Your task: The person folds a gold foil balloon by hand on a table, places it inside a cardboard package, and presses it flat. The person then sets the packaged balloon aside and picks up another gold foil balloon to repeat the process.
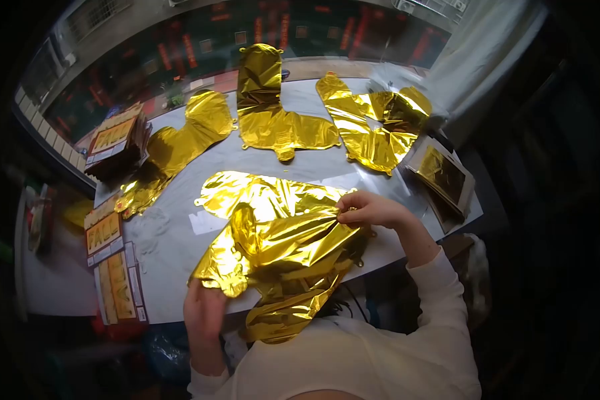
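Observation:
A large crumpled gold foil balloon (293, 237) lies flat and uninflated at the table's near edge, its lower part hanging over the edge toward the person's body. My right hand (373, 209) pinches its upper right part between thumb and fingers. At the lower left, my left hand (205, 310) is at the foil's left end, blurred, with its fingertips partly hidden under the foil. Beyond lie other flat gold foil pieces: a curved one (193, 130) at the left, an L-shaped one (263, 100) in the middle and a looped one (380, 127) at the right.
On the white table (160, 247), a stack of printed packets (117, 140) stands at the back left, with more packets (119, 287) below it. Another stack (440, 175) leans at the right edge. A window and a pale curtain (493, 53) are behind.

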Demonstrator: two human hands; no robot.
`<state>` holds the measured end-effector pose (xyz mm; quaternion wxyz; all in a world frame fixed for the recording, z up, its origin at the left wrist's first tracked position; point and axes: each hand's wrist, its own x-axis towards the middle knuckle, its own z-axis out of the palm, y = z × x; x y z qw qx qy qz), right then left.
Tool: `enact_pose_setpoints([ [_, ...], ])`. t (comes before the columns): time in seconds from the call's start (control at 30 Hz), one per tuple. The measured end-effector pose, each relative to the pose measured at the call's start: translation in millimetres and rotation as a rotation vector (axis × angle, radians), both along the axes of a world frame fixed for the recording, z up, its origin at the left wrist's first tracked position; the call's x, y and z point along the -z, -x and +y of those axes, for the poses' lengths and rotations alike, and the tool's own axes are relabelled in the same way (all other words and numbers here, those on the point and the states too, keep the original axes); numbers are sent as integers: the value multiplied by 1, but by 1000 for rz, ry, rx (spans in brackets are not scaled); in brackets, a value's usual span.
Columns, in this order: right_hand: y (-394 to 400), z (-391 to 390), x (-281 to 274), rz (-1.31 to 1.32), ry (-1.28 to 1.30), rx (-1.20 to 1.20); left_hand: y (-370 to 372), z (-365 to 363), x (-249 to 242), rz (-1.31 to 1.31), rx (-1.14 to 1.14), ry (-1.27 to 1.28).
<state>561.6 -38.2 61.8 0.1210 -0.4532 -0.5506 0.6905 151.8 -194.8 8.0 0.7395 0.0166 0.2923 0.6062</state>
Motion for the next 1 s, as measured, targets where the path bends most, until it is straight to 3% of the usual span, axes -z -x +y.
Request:
enact_pose_setpoints([
  [0.03,-3,2,-2,-152,-38,-21,4,3,0,100,-60,-9],
  [0.1,-11,8,10,-160,-112,-76,6,6,-3,202,-118,-16],
  [0.17,-9,11,8,-314,-223,-137,5,9,-12,820,-52,-265],
  [0.23,-5,13,-2,-360,-257,-145,3,10,-28,912,-36,-297],
  [0.3,-5,18,1,-403,-293,-149,4,13,-38,1512,283,-500],
  [0.4,-10,24,17,-426,-400,-155,-5,21,-32,1672,317,-611],
  [0.53,-12,22,18,-398,-337,-60,-9,29,-29,1724,220,-575],
  [0.6,-9,14,12,-377,-326,120,-8,27,-30,1707,197,-497],
  [0.73,-15,8,13,-338,-338,146,3,15,-18,1732,239,-360],
  [0.83,-16,8,7,-335,-322,122,3,7,2,1521,221,-178],
  [0.9,-13,7,0,-341,-426,58,-11,2,3,865,-93,-96],
  [1.0,-10,10,-3,-367,-455,25,-18,0,-9,754,-110,-79],
])
